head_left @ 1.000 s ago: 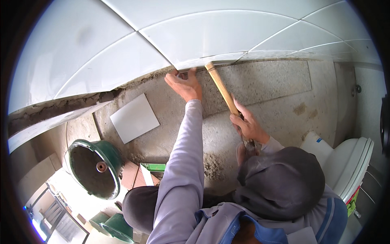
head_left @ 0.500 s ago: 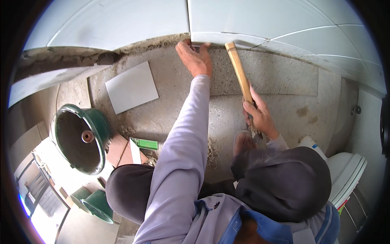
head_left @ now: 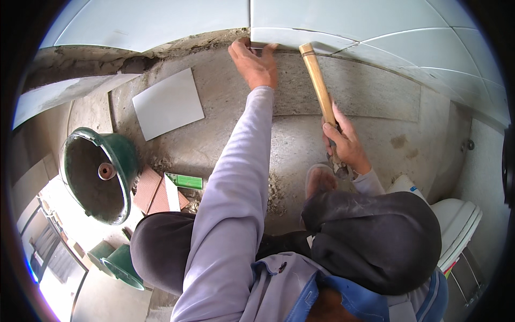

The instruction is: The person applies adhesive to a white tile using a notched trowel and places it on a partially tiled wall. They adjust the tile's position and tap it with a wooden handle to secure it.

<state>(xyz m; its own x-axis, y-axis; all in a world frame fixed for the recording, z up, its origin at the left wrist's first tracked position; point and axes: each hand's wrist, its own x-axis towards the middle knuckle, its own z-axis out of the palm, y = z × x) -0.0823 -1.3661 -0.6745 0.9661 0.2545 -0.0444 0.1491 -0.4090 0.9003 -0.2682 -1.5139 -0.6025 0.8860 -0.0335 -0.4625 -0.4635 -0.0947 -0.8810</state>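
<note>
My left hand reaches to the foot of the tiled wall. Its bent fingers and thumb are at the left end of a narrow pale tile strip, under the large wall tiles; the fingertips are partly hidden. In my right hand is a tool with a long wooden handle. The handle points away from me, its end close below the strip. A dirty metal part shows at the near side of the hand, too covered to tell the tool's kind.
A loose white tile lies on the rough floor at left. Nearby are a green bucket, reddish tile pieces and a green-and-white box. More green buckets stand at lower left, a white toilet at right.
The view has shifted slightly, so most things sit a little higher in it. Both hands keep nearly the same places; the wooden handle stays in my right hand.
</note>
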